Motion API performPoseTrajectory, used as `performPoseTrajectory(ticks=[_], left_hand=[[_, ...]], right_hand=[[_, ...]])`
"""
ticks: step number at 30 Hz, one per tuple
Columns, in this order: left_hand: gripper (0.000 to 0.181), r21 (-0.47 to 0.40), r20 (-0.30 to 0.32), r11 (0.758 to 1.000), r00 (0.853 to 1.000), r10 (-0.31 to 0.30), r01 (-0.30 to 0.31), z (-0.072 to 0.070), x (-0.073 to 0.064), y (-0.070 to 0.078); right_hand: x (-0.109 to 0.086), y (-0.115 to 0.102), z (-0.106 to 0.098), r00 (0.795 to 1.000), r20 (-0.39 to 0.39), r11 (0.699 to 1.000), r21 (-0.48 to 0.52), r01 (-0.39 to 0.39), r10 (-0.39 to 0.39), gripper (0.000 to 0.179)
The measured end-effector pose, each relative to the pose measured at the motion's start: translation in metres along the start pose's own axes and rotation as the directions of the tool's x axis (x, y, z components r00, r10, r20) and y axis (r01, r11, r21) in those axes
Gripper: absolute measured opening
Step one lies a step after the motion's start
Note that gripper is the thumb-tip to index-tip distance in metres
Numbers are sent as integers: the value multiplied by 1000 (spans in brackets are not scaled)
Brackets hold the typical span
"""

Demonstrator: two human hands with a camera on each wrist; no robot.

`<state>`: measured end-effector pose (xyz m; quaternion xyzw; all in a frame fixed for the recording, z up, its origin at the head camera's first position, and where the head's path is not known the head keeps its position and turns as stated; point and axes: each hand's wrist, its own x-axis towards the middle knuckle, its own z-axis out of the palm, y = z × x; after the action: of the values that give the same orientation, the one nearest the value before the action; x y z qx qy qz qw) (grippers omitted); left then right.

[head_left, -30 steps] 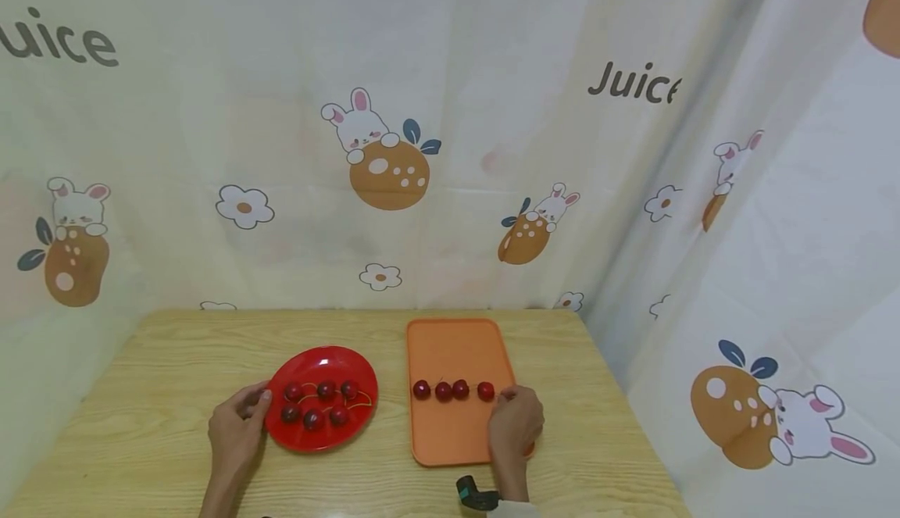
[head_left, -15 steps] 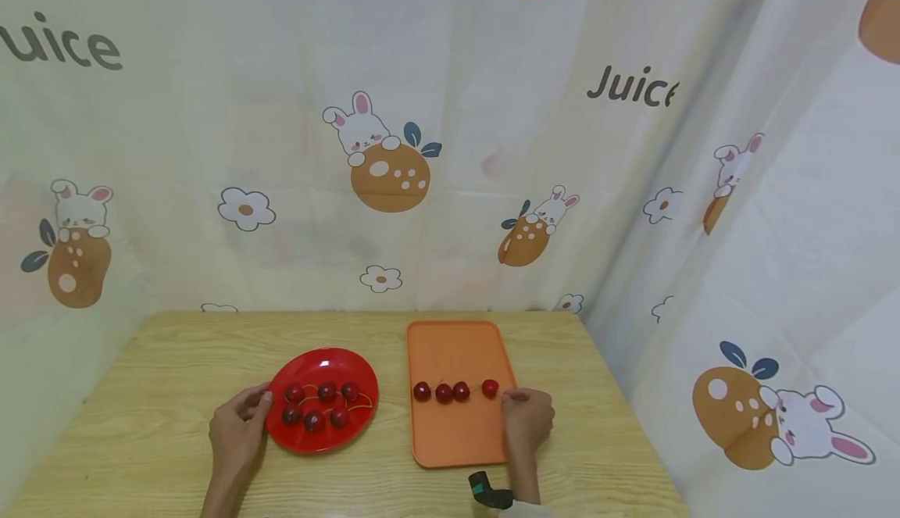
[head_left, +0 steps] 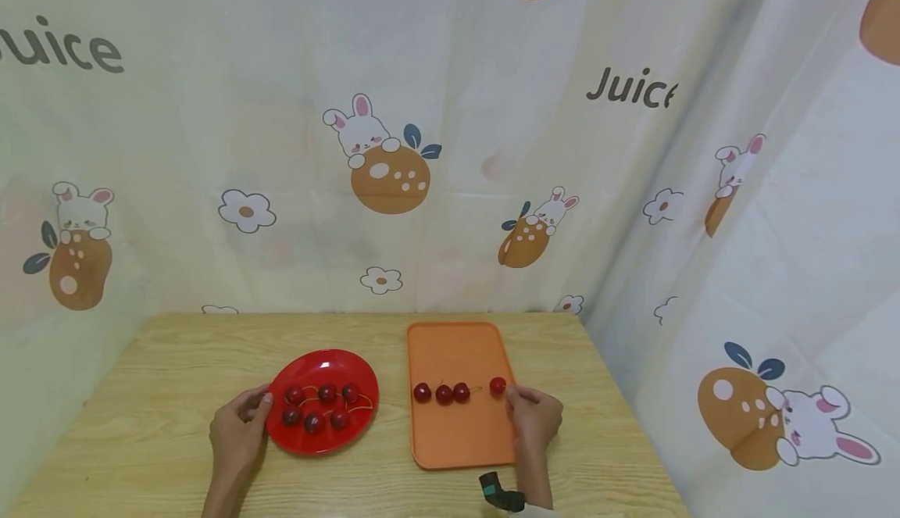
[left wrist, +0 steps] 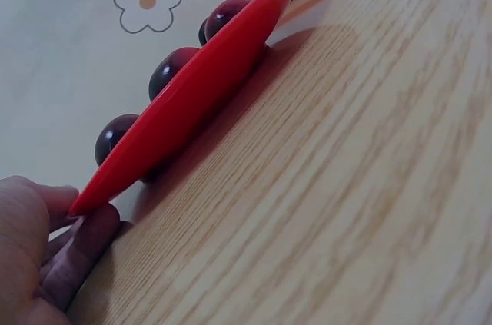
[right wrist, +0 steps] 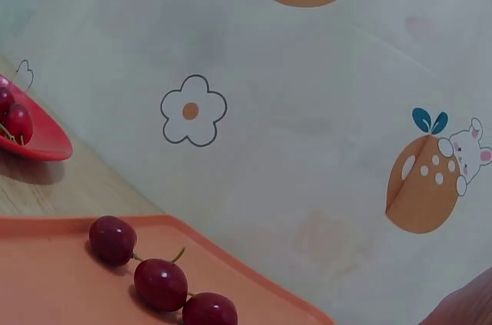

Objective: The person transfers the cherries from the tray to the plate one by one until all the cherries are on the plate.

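Note:
My left hand (head_left: 237,434) pinches the left rim of a red plate (head_left: 319,444), thumb above and fingers below in the left wrist view. That side of the plate lies by the fingers, close over the wood. Several dark red cherries (head_left: 326,392) with stems lie on it. On an orange tray (head_left: 457,354), three cherries (head_left: 444,393) sit in a row. To their right is a single cherry (head_left: 498,386), next to the fingertips of my right hand (head_left: 537,418), which are pinched together at its side; its stem is hidden there. Only an edge of this hand shows in the right wrist view.
The plate and tray stand apart on a wood-grain table (head_left: 176,377). A pale printed curtain (head_left: 295,158) rises behind the table and along its sides. A black device (head_left: 501,494) is by my right wrist.
My right hand has moved a little to the right, and the single cherry has shifted right with it, away from the other three. The left hand and the plate have stayed put.

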<state>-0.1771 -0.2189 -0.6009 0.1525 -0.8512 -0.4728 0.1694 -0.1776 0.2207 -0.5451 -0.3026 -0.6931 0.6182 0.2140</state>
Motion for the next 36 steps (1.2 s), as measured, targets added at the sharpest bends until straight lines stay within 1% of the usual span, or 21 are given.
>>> performPoseTrajectory(ticks=[2, 6, 12, 19, 27, 36], left_hand=[[29, -1, -3, 1000, 1000, 3, -3, 0, 0, 0], [29, -3, -5, 1000, 1000, 7, -7, 0, 0, -1], [29, -5, -7, 1000, 1000, 12, -12, 0, 1, -2], [29, -5, -7, 1000, 1000, 8, -8, 1, 1, -2], [29, -5, -5, 1000, 1000, 16, -16, 0, 0, -1], [29, -16, 0, 1000, 1000, 24, -24, 1, 0, -2]], right_hand=[[0, -1, 0, 1000, 9, 999, 47, -22, 22, 16], [0, -2, -1, 998, 35, 993, 108, -54, 50, 19], [-1, -4, -2, 991, 94, 982, 152, -113, 100, 21], [-3, -5, 0, 983, 149, 967, 215, -136, 106, 23], [-6, -7, 4, 976, 180, 960, 230, -159, 119, 22], [-9, -6, 10, 971, 204, 969, 188, -161, 122, 25]])
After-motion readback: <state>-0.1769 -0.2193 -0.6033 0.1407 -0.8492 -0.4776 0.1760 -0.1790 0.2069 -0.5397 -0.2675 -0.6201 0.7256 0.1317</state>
